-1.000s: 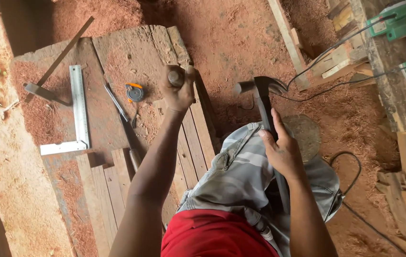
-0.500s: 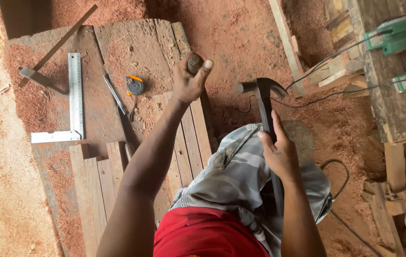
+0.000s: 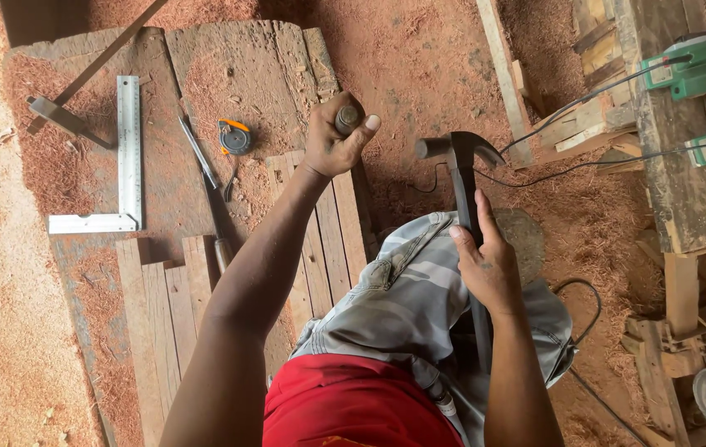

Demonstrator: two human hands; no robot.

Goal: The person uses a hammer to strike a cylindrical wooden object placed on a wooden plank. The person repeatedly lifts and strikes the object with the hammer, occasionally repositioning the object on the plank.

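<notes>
My left hand (image 3: 332,141) is closed around a thick dark chisel handle (image 3: 347,118), held upright over the edge of a stack of narrow wooden slats (image 3: 328,223) on a worn plank bench (image 3: 228,74). My right hand (image 3: 485,265) grips the shaft of a black claw hammer (image 3: 460,153). The hammer head sits to the right of the chisel handle, a short gap apart. The chisel's blade is hidden by my hand. My knee in striped grey shorts is below.
On the bench lie a steel framing square (image 3: 125,157), a round tape measure (image 3: 235,136), a long chisel (image 3: 208,194) and more slats (image 3: 162,298). A green power tool (image 3: 692,70) with cables rests on a bench at right. Red sawdust covers the ground.
My left hand with the chisel handle has shifted slightly away from me along the slats. The hammer in my right hand stays almost where it was.
</notes>
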